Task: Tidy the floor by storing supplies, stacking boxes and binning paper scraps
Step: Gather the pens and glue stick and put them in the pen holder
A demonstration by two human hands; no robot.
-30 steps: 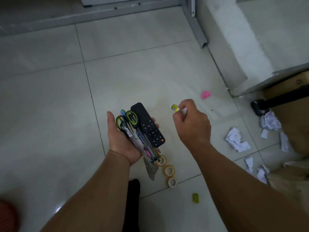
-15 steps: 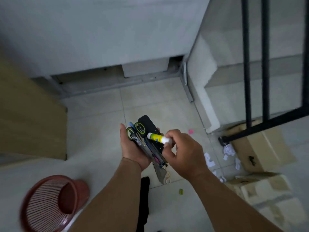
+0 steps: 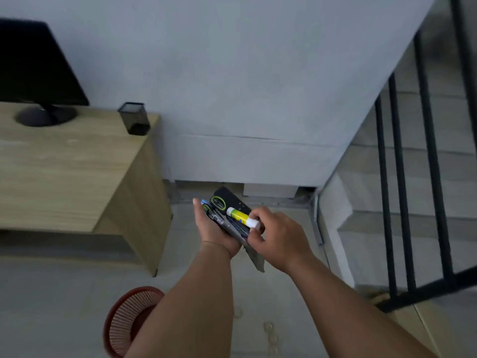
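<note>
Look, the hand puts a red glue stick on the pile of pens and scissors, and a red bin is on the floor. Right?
Not quite: the head view shows the glue stick is yellow with a white cap, not red. The right hand pinches it at the pile of pens and green-handled scissors in the left hand. The round red mesh bin is on the floor.

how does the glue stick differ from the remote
The glue stick is yellow with a white cap; the remote is black. The glue stick is a short round tube, the remote a longer flat slab. The right hand pinches the glue stick, while the left hand holds the remote. Both rest over the left hand.
</note>
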